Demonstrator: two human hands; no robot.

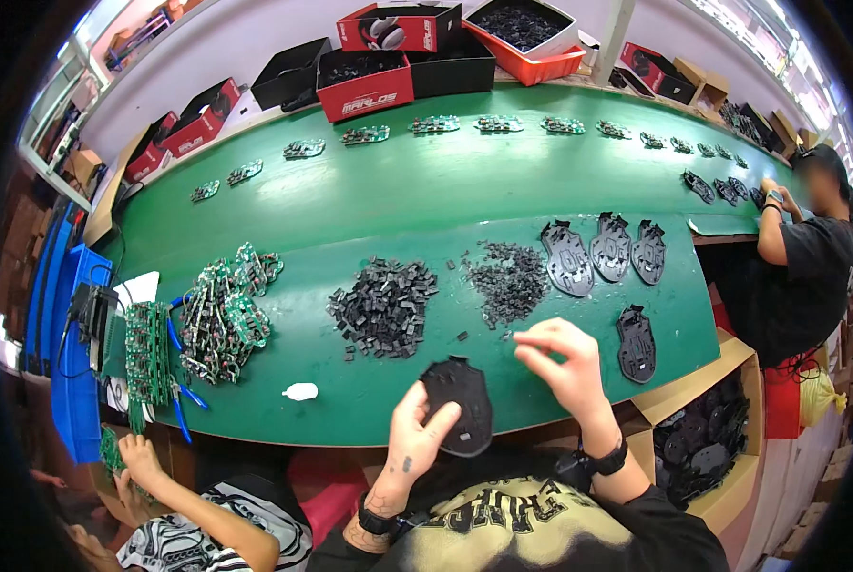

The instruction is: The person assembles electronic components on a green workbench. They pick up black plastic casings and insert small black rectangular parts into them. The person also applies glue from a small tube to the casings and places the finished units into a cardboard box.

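My left hand [415,431] grips a black plastic mouse base [466,408] near the table's front edge, thumb across its face. Up and to the right of it, my right hand [571,367] is closed in a pinch; whatever is between the fingertips is too small to make out. Those fingertips are just below a loose pile of tiny black parts [508,283]. Left of that lies a heap of larger black plastic pieces [382,307]. Several more mouse bases [568,259] lie to the right, one black base [637,345] nearer me.
Green circuit boards [224,319] are heaped at left beside blue-handled pliers [190,396]. A small white bottle-shaped piece [300,391] lies nearby. Circuit boards [498,124] line the far side. A carton of black parts [703,434] stands at right. Co-workers sit at left and far right.
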